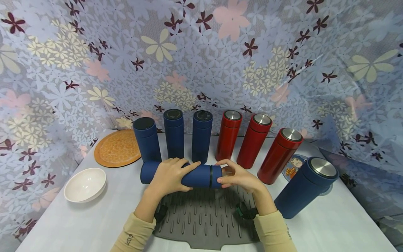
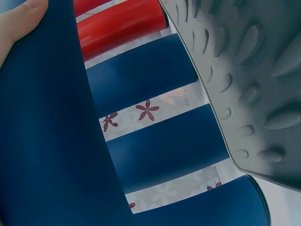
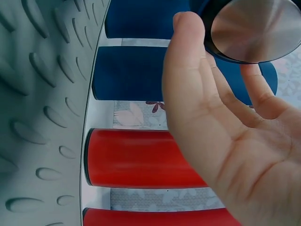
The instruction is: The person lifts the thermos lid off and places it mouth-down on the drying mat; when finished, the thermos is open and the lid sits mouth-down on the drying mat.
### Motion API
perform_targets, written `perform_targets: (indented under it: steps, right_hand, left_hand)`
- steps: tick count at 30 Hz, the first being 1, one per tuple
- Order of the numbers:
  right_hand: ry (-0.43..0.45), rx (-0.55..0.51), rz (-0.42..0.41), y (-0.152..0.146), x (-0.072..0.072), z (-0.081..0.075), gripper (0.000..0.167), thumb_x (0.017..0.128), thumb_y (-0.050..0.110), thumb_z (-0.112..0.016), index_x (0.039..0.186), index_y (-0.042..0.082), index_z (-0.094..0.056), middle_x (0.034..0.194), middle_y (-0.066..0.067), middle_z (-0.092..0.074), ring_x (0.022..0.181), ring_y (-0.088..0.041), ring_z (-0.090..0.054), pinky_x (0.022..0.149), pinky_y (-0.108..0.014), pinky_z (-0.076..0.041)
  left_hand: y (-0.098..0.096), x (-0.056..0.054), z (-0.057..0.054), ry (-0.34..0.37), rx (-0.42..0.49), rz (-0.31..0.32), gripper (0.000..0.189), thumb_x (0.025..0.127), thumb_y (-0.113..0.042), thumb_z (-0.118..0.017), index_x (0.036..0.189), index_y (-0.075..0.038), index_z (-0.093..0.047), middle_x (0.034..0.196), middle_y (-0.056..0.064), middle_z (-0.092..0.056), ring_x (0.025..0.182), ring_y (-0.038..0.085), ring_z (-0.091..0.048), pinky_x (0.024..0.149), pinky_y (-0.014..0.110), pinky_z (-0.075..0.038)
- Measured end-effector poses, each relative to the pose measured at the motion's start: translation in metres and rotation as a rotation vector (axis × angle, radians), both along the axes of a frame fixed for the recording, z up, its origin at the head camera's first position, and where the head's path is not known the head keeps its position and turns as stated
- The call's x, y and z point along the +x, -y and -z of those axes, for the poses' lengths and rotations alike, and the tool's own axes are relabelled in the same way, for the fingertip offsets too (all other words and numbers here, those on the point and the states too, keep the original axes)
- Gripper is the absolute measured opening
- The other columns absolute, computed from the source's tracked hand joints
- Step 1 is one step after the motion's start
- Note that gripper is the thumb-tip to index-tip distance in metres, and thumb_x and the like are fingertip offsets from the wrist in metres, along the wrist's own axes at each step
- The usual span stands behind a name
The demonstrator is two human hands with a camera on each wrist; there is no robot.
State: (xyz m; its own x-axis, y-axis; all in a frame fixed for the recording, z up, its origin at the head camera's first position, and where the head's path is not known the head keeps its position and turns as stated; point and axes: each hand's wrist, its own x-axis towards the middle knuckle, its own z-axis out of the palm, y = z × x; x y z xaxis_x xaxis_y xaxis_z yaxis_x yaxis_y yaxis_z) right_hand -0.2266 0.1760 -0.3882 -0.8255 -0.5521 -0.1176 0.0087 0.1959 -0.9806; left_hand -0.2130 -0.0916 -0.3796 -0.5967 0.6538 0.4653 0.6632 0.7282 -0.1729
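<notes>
A blue thermos flask lies on its side in the air over the front of the grey studded mat. My left hand grips its body from above, thumb on the near side. At the other end my right hand holds the lid between thumb and fingers. In the right wrist view the brushed steel top of that lid faces the palm, and a narrow dark ring parts lid from body. The flask's blue body fills the left side of the left wrist view.
Behind stand three blue flasks with dark tops and three red flasks with steel tops. Another blue flask stands front right, by a round patterned mat. To the left are a white bowl and an orange round mat.
</notes>
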Motion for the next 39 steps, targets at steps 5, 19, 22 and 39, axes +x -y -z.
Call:
perform_targets:
  steps: [5,19,22,39]
  right_hand:
    - [-0.007,0.014,0.001,-0.0011,0.0004,-0.0001,0.063,0.081,0.020,-0.069,0.131,0.000,-0.036,0.110,-0.021,-0.048,0.092,-0.025,-0.058,0.081,-0.054,-0.049]
    - [0.042,0.100,0.060,-0.0057,0.0059,-0.0013,0.056,0.095,0.038,-0.047,0.136,0.002,-0.034,0.115,-0.023,-0.052,0.088,-0.025,-0.064,0.077,-0.042,-0.054]
    - [0.061,0.105,0.079,-0.0065,0.0077,0.0005,0.059,0.094,0.038,-0.048,0.137,0.000,-0.032,0.112,-0.021,-0.054,0.084,-0.023,-0.065,0.075,-0.041,-0.054]
    - [0.050,0.026,0.064,-0.0091,0.0048,0.0034,0.058,0.087,0.027,-0.061,0.132,0.001,-0.035,0.106,-0.019,-0.055,0.084,-0.026,-0.064,0.078,-0.048,-0.052]
  left_hand:
    - [-0.0009,-0.0013,0.0010,-0.005,0.006,0.007,0.079,0.060,-0.057,-0.077,0.129,-0.028,-0.055,0.100,0.003,-0.065,0.086,0.022,-0.063,0.074,0.037,-0.053]
    - [-0.0048,0.0000,0.0049,-0.029,0.025,0.018,0.079,0.059,-0.058,-0.077,0.129,-0.028,-0.055,0.099,0.002,-0.065,0.085,0.021,-0.063,0.074,0.037,-0.053]
    - [-0.0058,0.0004,0.0065,-0.026,0.024,0.015,0.080,0.060,-0.059,-0.077,0.130,-0.028,-0.054,0.100,0.002,-0.065,0.085,0.021,-0.063,0.075,0.037,-0.053]
    - [-0.0091,-0.0021,0.0090,-0.028,0.033,0.027,0.081,0.058,-0.055,-0.079,0.130,-0.028,-0.054,0.099,0.003,-0.065,0.084,0.022,-0.064,0.075,0.038,-0.054]
